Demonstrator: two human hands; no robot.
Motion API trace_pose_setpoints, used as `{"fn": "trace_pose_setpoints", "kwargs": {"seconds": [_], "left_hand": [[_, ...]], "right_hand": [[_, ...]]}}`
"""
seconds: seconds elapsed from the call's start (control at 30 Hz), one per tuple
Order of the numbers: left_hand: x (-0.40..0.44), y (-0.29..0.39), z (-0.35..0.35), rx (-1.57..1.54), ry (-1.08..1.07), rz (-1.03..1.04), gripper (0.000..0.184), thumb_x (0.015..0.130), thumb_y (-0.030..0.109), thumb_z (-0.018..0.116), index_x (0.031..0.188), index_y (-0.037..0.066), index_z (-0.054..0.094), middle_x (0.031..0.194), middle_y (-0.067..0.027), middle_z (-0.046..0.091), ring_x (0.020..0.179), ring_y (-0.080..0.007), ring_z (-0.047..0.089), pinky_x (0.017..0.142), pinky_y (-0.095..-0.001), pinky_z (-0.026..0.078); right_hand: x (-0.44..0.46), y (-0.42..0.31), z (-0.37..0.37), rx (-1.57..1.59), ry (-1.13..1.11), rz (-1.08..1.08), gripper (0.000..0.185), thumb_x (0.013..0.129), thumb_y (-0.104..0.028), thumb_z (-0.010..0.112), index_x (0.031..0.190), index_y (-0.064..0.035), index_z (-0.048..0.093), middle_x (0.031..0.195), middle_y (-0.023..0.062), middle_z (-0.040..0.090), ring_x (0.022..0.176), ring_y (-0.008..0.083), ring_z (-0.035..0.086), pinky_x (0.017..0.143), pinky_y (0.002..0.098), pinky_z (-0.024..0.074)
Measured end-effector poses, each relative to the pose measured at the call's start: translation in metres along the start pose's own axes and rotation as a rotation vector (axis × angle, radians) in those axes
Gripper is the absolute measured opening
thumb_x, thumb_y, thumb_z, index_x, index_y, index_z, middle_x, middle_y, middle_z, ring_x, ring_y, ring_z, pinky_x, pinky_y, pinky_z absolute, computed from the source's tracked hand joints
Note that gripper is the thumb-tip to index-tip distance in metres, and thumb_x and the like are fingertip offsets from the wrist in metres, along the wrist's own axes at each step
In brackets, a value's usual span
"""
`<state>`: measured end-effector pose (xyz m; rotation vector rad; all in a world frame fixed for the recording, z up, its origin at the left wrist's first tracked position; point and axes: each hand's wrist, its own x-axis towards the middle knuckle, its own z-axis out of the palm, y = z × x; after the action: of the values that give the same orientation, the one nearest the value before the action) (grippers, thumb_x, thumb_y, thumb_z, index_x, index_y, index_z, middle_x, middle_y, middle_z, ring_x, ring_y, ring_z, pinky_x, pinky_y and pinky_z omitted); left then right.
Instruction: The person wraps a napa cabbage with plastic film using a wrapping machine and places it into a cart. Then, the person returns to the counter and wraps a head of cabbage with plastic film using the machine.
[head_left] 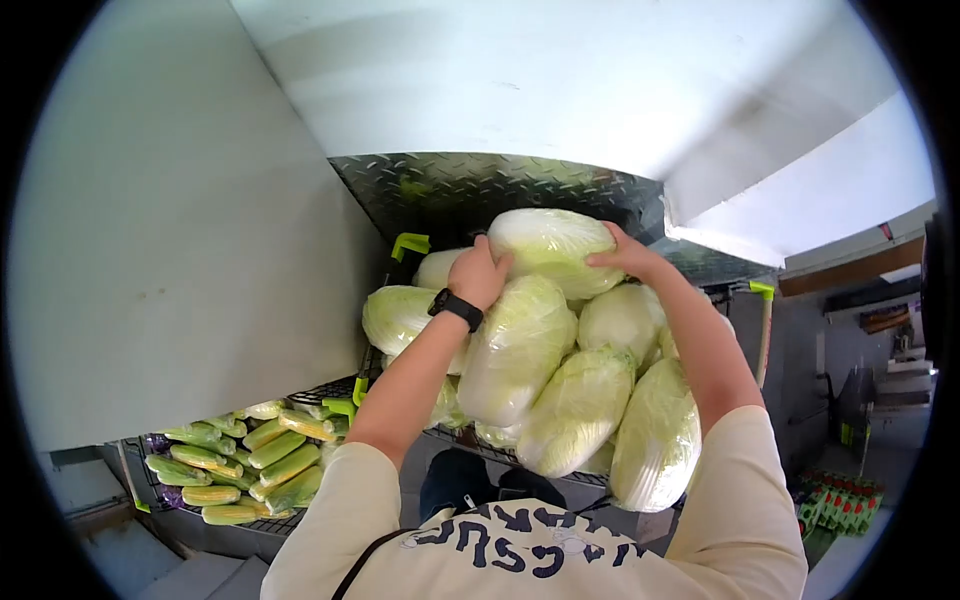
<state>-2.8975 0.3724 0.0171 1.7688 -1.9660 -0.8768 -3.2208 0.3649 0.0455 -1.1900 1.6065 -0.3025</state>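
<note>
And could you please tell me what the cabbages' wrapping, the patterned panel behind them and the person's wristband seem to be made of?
Wrapping: probably thin, clear plastic film, judging by its glossy glints and fine creases. Patterned panel: likely metal tread plate, given its sheen and repeated, raised-looking marks. Wristband: black and fairly matte, perhaps rubber or silicone; fabric remains possible.

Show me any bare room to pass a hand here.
Between the upper white panel and napa cabbages, a bare strip of diamond-plate metal might admit a hand. Crowded: the heap, where left hand and right hand hold the top cabbage, and the piled corn.
</note>
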Motion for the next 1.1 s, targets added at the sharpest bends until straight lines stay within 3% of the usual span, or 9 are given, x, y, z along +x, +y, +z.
{"fn": "trace_pose_setpoints", "kwargs": {"seconds": [0.07, 0.17, 0.3, 0.4, 0.43, 0.57, 0.8, 0.93, 1.1], "left_hand": [[0.006, -0.01, 0.0, -0.111, -0.018, -0.002, 0.049, 0.092, 0.044, 0.065, 0.109, -0.002, 0.056, 0.09, -0.0197, 0.07, 0.085, -0.0407, 0.067, 0.076, -0.0474, 0.053], [0.001, -0.019, -0.004, -0.281, -0.056, 0.036, 0.052, 0.093, 0.045, 0.063, 0.113, -0.003, 0.056, 0.099, -0.0227, 0.069, 0.093, -0.0418, 0.066, 0.083, -0.0468, 0.052], [-0.05, 0.003, -0.019, -0.361, -0.049, 0.055, 0.064, 0.09, 0.045, 0.067, 0.129, -0.004, 0.053, 0.124, -0.0253, 0.062, 0.115, -0.0398, 0.059, 0.098, -0.042, 0.048], [-0.084, 0.033, -0.039, -0.273, -0.185, 0.132, 0.08, 0.081, 0.045, 0.076, 0.139, -0.003, 0.046, 0.132, -0.0244, 0.057, 0.121, -0.0389, 0.056, 0.102, -0.0412, 0.046], [-0.09, 0.035, -0.038, -0.234, -0.215, 0.178, 0.086, 0.078, 0.045, 0.079, 0.141, -0.003, 0.044, 0.134, -0.0244, 0.056, 0.123, -0.0389, 0.055, 0.103, -0.0414, 0.046], [-0.104, 0.033, -0.035, -0.214, -0.123, 0.132, 0.092, 0.069, 0.043, 0.083, 0.141, 0.0, 0.045, 0.13, -0.0242, 0.057, 0.118, -0.0396, 0.057, 0.1, -0.043, 0.048], [-0.128, 0.023, -0.033, -0.246, 0.034, 0.186, 0.087, 0.072, 0.043, 0.082, 0.14, 0.004, 0.046, 0.13, -0.0206, 0.057, 0.118, -0.04, 0.055, 0.101, -0.046, 0.047], [-0.115, 0.022, -0.025, -0.253, 0.06, 0.215, 0.089, 0.072, 0.044, 0.082, 0.141, 0.001, 0.045, 0.131, -0.0218, 0.056, 0.119, -0.0405, 0.054, 0.102, -0.0458, 0.046], [-0.114, 0.02, -0.023, -0.302, 0.021, 0.189, 0.091, 0.072, 0.041, 0.083, 0.142, -0.001, 0.043, 0.134, -0.0224, 0.054, 0.125, -0.0393, 0.051, 0.107, -0.0446, 0.042]], "right_hand": [[0.011, -0.006, 0.003, -0.127, 0.031, 0.008, 0.105, 0.074, -0.039, 0.087, 0.153, -0.0051, 0.028, 0.139, 0.0165, 0.055, 0.132, 0.0277, 0.049, 0.111, 0.0406, 0.0375], [0.01, -0.025, -0.011, -0.386, -0.06, 0.018, 0.101, 0.077, -0.057, 0.079, 0.149, -0.003, 0.034, 0.136, 0.0189, 0.056, 0.129, 0.0293, 0.051, 0.109, 0.0405, 0.039], [0.047, -0.043, -0.011, -0.422, -0.028, 0.1, 0.099, 0.081, -0.076, 0.062, 0.144, -0.0021, 0.044, 0.14, 0.0196, 0.054, 0.13, 0.0294, 0.051, 0.108, 0.0393, 0.0408], [0.057, -0.05, 0.004, -0.499, -0.054, -0.117, 0.101, 0.08, -0.073, 0.065, 0.147, -0.0011, 0.041, 0.141, 0.0189, 0.054, 0.13, 0.0286, 0.051, 0.108, 0.0386, 0.0413], [0.06, -0.056, 0.0, -0.407, -0.158, -0.012, 0.104, 0.079, -0.066, 0.073, 0.153, -0.003, 0.035, 0.143, 0.0185, 0.053, 0.132, 0.0284, 0.05, 0.108, 0.0384, 0.0411], [0.047, -0.066, 0.002, -0.452, -0.202, -0.165, 0.095, 0.077, -0.051, 0.081, 0.152, -0.0087, 0.039, 0.143, 0.0174, 0.052, 0.129, 0.0283, 0.052, 0.107, 0.038, 0.0423], [0.012, -0.104, 0.033, -0.83, -0.092, -0.315, 0.091, 0.075, -0.065, 0.075, 0.144, -0.0103, 0.05, 0.132, 0.0232, 0.06, 0.122, 0.0352, 0.057, 0.103, 0.0421, 0.0455], [0.021, -0.097, 0.041, -0.625, -0.117, -0.224, 0.09, 0.079, -0.066, 0.07, 0.145, -0.0085, 0.047, 0.138, 0.02, 0.058, 0.128, 0.0343, 0.056, 0.107, 0.0418, 0.0437], [0.003, -0.095, 0.049, -0.862, 0.025, -0.304, 0.097, 0.078, -0.078, 0.06, 0.145, -0.0079, 0.049, 0.134, 0.0226, 0.06, 0.122, 0.0371, 0.06, 0.103, 0.0431, 0.0465]]}}
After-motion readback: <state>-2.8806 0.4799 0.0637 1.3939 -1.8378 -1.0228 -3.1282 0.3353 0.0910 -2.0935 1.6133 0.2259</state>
